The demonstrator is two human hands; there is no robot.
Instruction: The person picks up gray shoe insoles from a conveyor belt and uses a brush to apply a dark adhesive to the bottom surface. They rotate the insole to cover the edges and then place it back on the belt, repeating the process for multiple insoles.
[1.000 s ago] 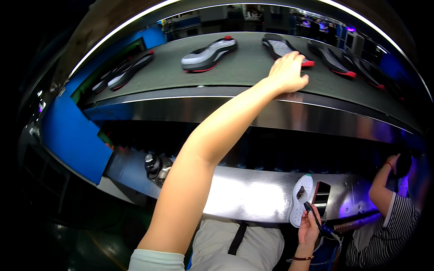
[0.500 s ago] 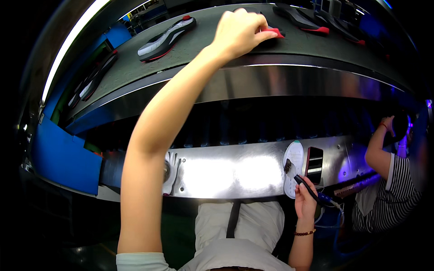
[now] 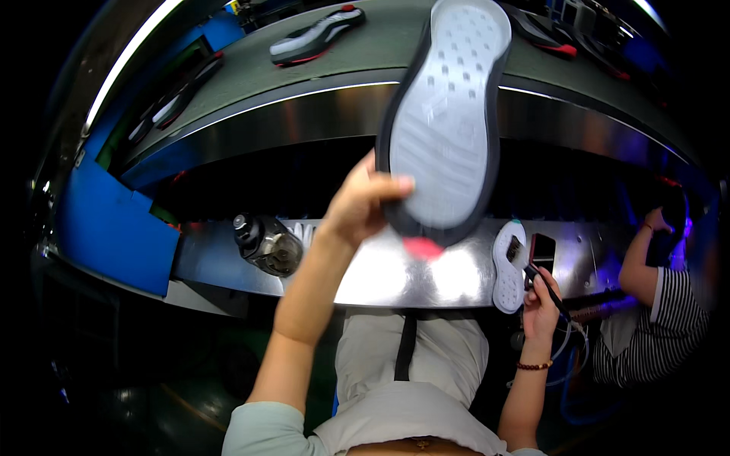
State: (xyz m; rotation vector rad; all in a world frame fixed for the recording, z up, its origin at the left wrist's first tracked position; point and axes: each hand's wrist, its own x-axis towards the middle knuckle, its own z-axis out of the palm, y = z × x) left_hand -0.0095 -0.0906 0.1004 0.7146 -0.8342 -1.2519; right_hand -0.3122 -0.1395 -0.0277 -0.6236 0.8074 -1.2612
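My left hand point(image 3: 357, 201) grips a shoe sole point(image 3: 441, 152) by its near end, thumb on the pale inner face. Dark walls surround that face, and a red tip shows at the bottom; the sole is raised in front of the belt and slightly blurred. Lower right, my right hand point(image 3: 541, 308) is closed around the black handle of a brush point(image 3: 553, 292) with a cable or hose behind it. Its dark bristles are over a white sole-shaped piece point(image 3: 507, 283) on the metal bench; whether they touch it I cannot tell.
A dark conveyor belt point(image 3: 395, 42) crosses the far side, carrying several soles such as a grey-black one point(image 3: 318, 36). The metal bench point(image 3: 372, 281) holds a dark bottle point(image 3: 270, 247) at left and a phone-like dark slab point(image 3: 543, 251) at right. A co-worker in striped clothing point(image 3: 669, 327) sits at right.
My left hand has lifted a red-tipped sole off the belt and brought it nearer, tilting its inner face up. The brush stays in my right hand. The bottle has come into sight.
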